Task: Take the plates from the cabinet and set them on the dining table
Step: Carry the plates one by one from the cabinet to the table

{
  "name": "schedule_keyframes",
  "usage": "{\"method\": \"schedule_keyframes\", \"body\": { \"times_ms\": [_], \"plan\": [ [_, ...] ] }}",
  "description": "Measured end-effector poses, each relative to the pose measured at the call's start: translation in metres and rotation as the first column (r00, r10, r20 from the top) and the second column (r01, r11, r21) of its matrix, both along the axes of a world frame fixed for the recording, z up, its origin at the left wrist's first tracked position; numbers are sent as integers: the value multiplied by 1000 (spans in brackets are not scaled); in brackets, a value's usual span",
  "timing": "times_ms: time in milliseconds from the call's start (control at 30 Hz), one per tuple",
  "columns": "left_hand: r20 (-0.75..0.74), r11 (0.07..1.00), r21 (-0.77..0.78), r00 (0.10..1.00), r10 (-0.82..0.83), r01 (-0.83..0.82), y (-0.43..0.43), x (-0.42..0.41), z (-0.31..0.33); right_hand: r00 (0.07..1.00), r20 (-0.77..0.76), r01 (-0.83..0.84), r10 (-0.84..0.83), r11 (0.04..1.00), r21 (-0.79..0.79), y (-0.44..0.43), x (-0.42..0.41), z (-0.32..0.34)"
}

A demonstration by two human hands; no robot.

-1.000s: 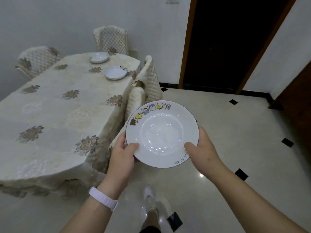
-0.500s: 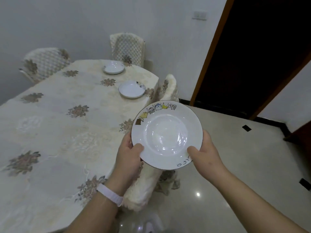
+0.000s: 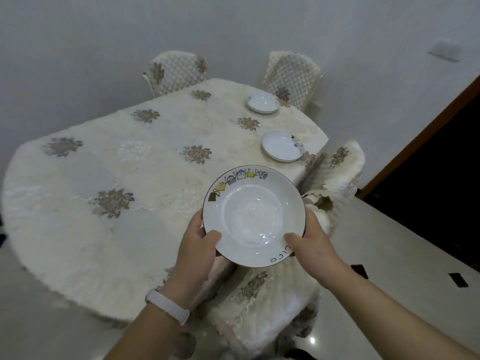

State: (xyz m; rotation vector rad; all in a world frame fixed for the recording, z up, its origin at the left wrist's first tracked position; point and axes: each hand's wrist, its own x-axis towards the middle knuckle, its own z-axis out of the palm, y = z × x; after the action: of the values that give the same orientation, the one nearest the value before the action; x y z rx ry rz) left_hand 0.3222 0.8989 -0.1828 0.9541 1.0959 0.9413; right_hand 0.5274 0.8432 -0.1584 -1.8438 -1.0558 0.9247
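I hold a white deep plate with cartoon figures on its rim between both hands, over the right edge of the dining table. My left hand grips its lower left rim, thumb on top. My right hand grips its lower right rim. Two more white plates lie on the flowered cream tablecloth: one near the right edge, another at the far end.
Covered chairs stand around the table: one right below the held plate, one beside the nearer plate, two at the far end. A dark doorway opens on the right over a pale tiled floor.
I have come closer to the table and turned left. The held plate now hangs over the table's edge and a chair; my grip is the same.
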Motion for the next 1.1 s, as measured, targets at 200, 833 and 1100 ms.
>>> {"method": "schedule_keyframes", "body": {
  "times_ms": [200, 833, 1100],
  "plan": [
    [-44, 984, -39, 984, 174, -176, 4, -4, -23, 986, -27, -167, 166, 985, -37, 48, 6, -30],
    [-546, 857, -19, 723, 423, -516, 75, 54, -107, 706, 62, -666, 705, 691, -280, 238, 56, -128],
    [-719, 891, -87, 647, 253, -445, 92, 48, -153, 628, 77, -714, 774, 613, -339, 274, 47, -173]
  ]
}}
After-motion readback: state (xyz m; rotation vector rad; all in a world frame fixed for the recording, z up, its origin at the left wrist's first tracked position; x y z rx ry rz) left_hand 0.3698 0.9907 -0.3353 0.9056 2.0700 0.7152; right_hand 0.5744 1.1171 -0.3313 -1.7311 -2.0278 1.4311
